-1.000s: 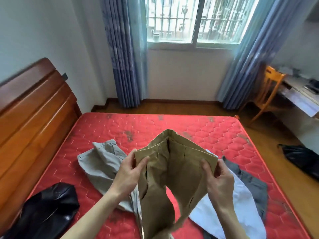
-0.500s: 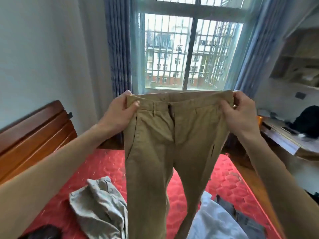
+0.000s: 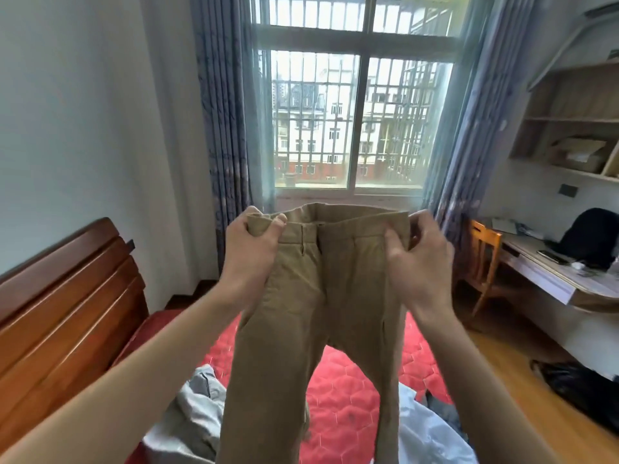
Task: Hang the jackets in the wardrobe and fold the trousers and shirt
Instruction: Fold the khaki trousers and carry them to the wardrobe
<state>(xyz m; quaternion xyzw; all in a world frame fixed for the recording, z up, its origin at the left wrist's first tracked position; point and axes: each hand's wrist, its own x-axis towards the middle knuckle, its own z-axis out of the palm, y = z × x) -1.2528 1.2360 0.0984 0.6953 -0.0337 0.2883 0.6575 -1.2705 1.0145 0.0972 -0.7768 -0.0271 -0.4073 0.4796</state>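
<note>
Khaki trousers [image 3: 321,296] hang upright in front of me above the red bed [image 3: 338,390], legs dangling apart. My left hand [image 3: 251,256] grips the left end of the waistband, thumb over the front. My right hand [image 3: 418,259] pinches the right end of the waistband. A light grey garment [image 3: 194,413] lies crumpled on the bed at lower left. A white shirt [image 3: 432,433] lies at lower right, with a dark grey garment [image 3: 442,410] beside it. The lower trouser legs run out of the frame.
A wooden headboard [image 3: 67,313] stands on the left. On the right are a wooden chair [image 3: 484,259], a desk [image 3: 549,279] with a black bag [image 3: 593,239], wall shelves [image 3: 576,128] and a black bag on the floor [image 3: 582,390]. A barred window [image 3: 351,122] with blue curtains is ahead.
I lifted the trousers off the bed and spread the waistband between both hands. Since half a second ago my hands have come closer together and lower, and the waistband sags a little.
</note>
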